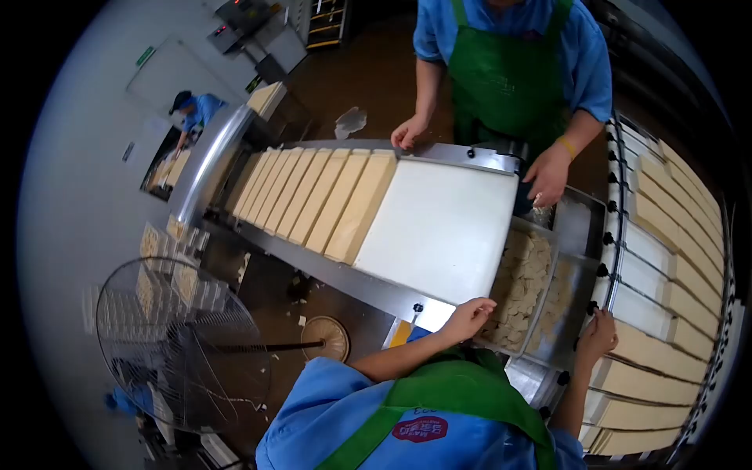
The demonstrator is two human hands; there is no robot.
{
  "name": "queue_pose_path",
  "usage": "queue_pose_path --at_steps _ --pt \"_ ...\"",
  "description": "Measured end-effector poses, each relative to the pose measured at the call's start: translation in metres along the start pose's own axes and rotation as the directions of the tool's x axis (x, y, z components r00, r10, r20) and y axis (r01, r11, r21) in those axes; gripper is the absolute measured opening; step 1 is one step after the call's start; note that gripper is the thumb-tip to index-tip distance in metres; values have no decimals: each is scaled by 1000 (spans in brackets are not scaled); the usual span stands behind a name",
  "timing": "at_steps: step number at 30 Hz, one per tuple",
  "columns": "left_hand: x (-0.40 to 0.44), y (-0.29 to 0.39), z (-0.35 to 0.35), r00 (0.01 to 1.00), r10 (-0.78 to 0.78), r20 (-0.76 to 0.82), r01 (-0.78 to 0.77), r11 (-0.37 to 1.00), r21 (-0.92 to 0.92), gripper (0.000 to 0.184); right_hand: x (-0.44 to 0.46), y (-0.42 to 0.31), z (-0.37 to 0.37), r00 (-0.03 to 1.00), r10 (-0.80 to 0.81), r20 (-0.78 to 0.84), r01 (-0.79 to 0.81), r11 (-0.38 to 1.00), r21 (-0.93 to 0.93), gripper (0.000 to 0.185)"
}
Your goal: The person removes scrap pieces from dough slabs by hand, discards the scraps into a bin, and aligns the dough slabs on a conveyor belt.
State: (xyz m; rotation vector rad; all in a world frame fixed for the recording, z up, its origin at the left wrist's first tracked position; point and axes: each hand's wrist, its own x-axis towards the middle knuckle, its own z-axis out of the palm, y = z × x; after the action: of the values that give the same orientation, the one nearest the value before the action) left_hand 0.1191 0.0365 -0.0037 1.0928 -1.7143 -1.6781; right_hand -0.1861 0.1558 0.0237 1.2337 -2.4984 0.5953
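My left hand [470, 318] is held over the near corner of the white conveyor belt [446, 223], loosely bent, fingers apart and nothing in it. On that belt, several pale, flat dough-like slabs [325, 196] lie side by side. To the right, my right hand [598, 339] is beside the rail of a second conveyor, close to a black knob [593, 307]. Its fingers are slightly curled and I see nothing in them. Between my hands stands a metal bin [554, 301] with pale, irregular pieces [521, 286] in it.
A co-worker in a green apron [509, 78] stands across the belt, both hands near its far edge. More slabs [650, 345] lie in rows on the right conveyor [638, 274]. At left are a large fan [184, 345], stacked trays [157, 270] and another person [200, 110].
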Motion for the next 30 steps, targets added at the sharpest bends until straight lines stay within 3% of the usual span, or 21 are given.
queue_pose_path --at_steps 1,4,5,7,10,13,15,17,18,20,21,23,24,25,27,28,30 --pt "-5 -7 -12 1000 -1 -21 1 1000 -14 23 -4 -6 5 997 -46 66 30 974 226 17" --pt "-19 -23 -55 990 -116 -78 112 992 -55 20 -27 -50 26 986 -114 120 60 921 385 16" --pt "-24 -27 -67 982 -123 -147 108 989 -103 19 -33 -67 27 983 -132 124 75 921 382 16" --pt "-30 -36 -97 957 -142 -254 97 978 -183 18 -42 -111 23 913 -209 350 23 884 467 16" --pt "-37 -48 -147 879 -174 -444 37 953 -300 18 -58 -165 20 855 -352 381 164 880 445 16" --pt "-46 -46 -203 772 -83 -630 -101 963 -250 16 -66 -215 19 841 -363 401 133 857 497 14" --pt "-51 -54 -245 698 -117 -707 -39 979 -201 15 -68 -243 20 841 -409 354 172 823 541 11" --pt "-53 -62 -283 559 -93 -824 -87 982 -170 17 -65 -273 15 754 -490 439 160 784 600 11" --pt "-54 -72 -302 557 -102 -824 -87 980 -180 17 -63 -288 14 717 -538 444 165 749 642 11" --pt "-53 -95 -337 369 -26 -929 8 1000 -24 27 -62 -317 10 705 -557 440 139 716 684 11" --pt "-53 -100 -352 367 -31 -930 5 999 -32 27 -62 -331 11 699 -572 429 108 677 728 12" --pt "-50 -109 -375 368 25 -929 360 918 167 44 -63 -358 13 681 -579 448 94 677 730 13" --pt "-46 -112 -382 368 18 -930 359 919 160 44 -60 -374 10 663 -573 481 20 656 754 13" --pt "-42 -114 -388 432 6 -902 390 900 193 51 -57 -391 7 644 -568 513 -55 634 771 13" --pt "-32 -119 -398 556 -26 -831 439 858 267 65 -48 -422 8 630 -598 496 -32 617 786 13" --pt "-25 -121 -400 588 -62 -806 471 837 279 76 -43 -437 9 629 -607 487 -15 616 788 14" --pt "-17 -112 -397 611 -106 -784 547 772 322 82 -31 -467 16 582 -605 543 -4 665 747 16"
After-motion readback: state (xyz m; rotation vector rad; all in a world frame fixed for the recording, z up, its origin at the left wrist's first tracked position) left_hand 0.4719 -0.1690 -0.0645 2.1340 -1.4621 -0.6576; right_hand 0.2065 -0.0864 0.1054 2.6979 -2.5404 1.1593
